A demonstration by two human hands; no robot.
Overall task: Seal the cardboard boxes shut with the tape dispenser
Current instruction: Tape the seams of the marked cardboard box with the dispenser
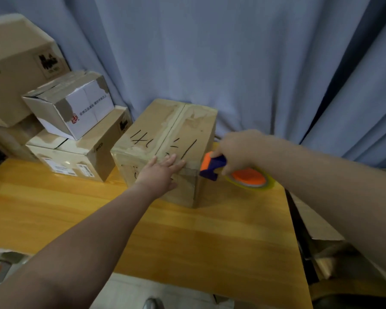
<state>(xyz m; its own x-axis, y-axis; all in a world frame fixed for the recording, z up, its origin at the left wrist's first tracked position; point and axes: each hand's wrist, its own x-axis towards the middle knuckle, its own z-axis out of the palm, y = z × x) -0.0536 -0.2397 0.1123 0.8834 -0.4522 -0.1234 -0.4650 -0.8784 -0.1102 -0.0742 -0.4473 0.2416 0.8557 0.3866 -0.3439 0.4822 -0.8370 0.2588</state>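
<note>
A brown cardboard box (176, 128) with black handwriting stands on the wooden table (187, 237), its top flaps closed along a centre seam. My left hand (159, 172) lies flat on the box's near top edge, fingers straight. To the right of the box, my right hand (239, 152) grips an orange and blue tape dispenser (212, 166) holding a roll of clear tape (250, 178). The dispenser's head touches the box's near right corner.
Several other cardboard boxes are stacked at the left: a white-sided one (76, 105), a flat one (80, 152) beneath it and a large one (16, 63) behind. A blue curtain (232, 52) hangs behind. Flattened cardboard (316, 221) lies off the table's right edge.
</note>
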